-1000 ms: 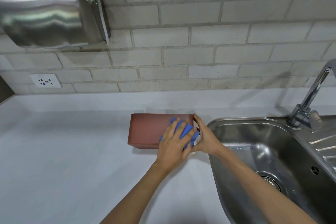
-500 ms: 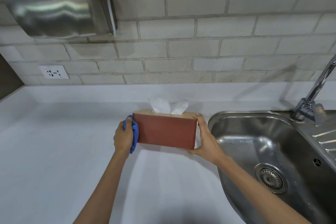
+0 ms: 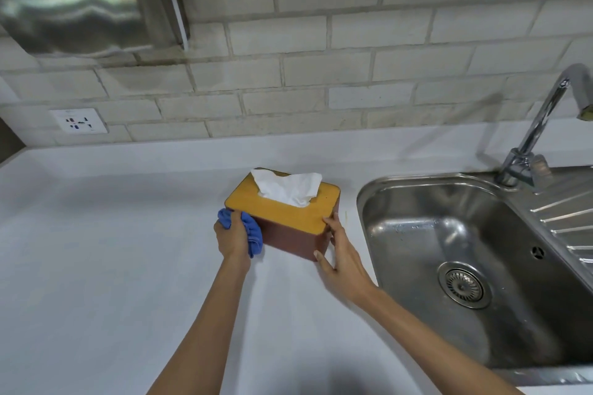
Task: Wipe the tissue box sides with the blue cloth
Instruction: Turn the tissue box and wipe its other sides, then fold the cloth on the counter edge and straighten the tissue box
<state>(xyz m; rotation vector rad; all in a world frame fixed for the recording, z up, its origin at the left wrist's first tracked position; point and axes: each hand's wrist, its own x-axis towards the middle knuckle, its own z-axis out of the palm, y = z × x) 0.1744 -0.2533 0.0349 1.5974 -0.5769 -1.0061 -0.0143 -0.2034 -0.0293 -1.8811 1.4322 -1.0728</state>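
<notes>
The box (image 3: 290, 234) stands upright on the white counter (image 3: 96, 266), just left of the sink (image 3: 481, 266), turned at a slant to the wall. It is a rounded-cornered block with smooth reddish-brown sides and a flat mustard-yellow lid, grainy like wood.

The counter is broad, matt and plain. Behind it rises a wall (image 3: 353, 42) of pale, rough bricks with grey joints. High on the left hangs a curved dispenser (image 3: 73, 0) of polished steel that throws wavy reflections. The sink is a deep stainless bowl with soft corners, a ribbed drainer on its right and a round slotted drain (image 3: 464, 284) in the bottom. A shiny curved tap (image 3: 539, 128) arches over it.

The right hand (image 3: 341, 261) clasps the box's right end, fingers spread flat on that end and thumb on the near bottom corner. The left hand (image 3: 232, 239) is clenched around the cloth (image 3: 252, 231), a soft, crumpled blue wad, pressing it against the box's left end. A white tissue (image 3: 288, 187), thin and creased, puffs up from the lid. A small white socket (image 3: 78, 121) sits flat in the wall at left.
</notes>
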